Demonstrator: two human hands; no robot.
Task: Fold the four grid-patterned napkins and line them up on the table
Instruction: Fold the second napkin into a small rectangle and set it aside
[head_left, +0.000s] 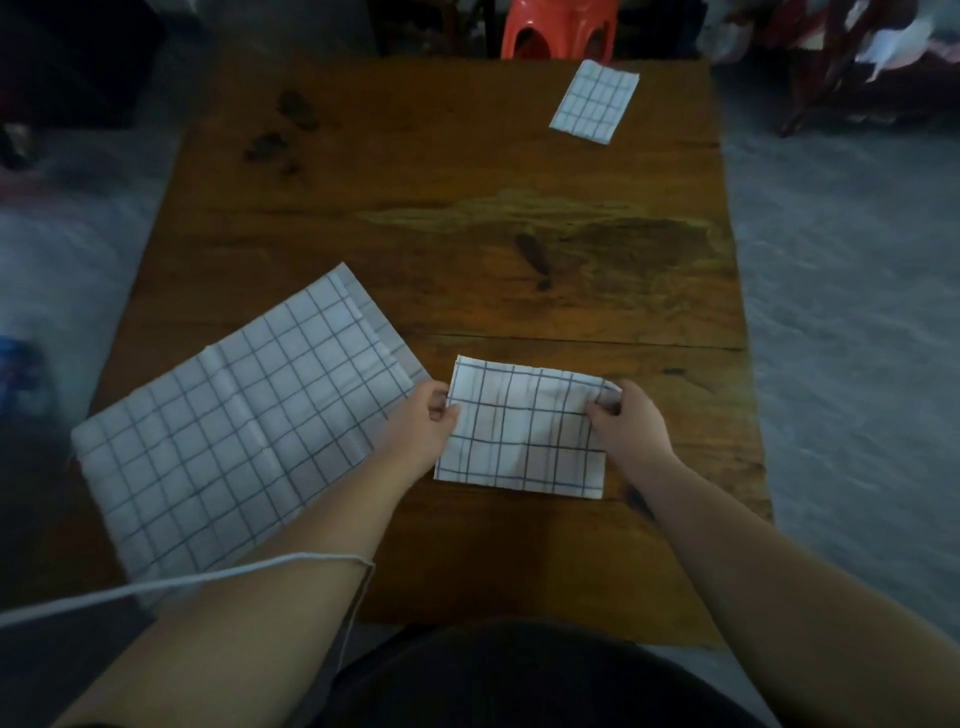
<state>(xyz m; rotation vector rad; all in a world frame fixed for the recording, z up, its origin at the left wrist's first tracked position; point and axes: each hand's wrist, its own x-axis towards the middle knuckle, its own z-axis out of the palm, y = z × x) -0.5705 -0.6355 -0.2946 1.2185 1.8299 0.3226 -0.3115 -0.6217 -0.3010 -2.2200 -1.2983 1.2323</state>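
white cloth with a dark grid – a half-folded napkin – lies on the wooden table between the two hands, its near edge flat on the wood. the left hand pinches the napkin's left edge, thumb on top and fingers curled under the cloth. the right hand pinches the far right corner, where the fabric is lifted and curled over the fingertips. just to the left of the left hand, partly under that forearm, an unfolded napkin stack lies spread and skewed – a second layer shows along its far edge, how many lie there i cannot tell. well beyond the right hand, near the far right corner of the table, a small folded napkin lies flat. past the table's far edge stands an orange plastic stool, and a white cord crosses over the left forearm
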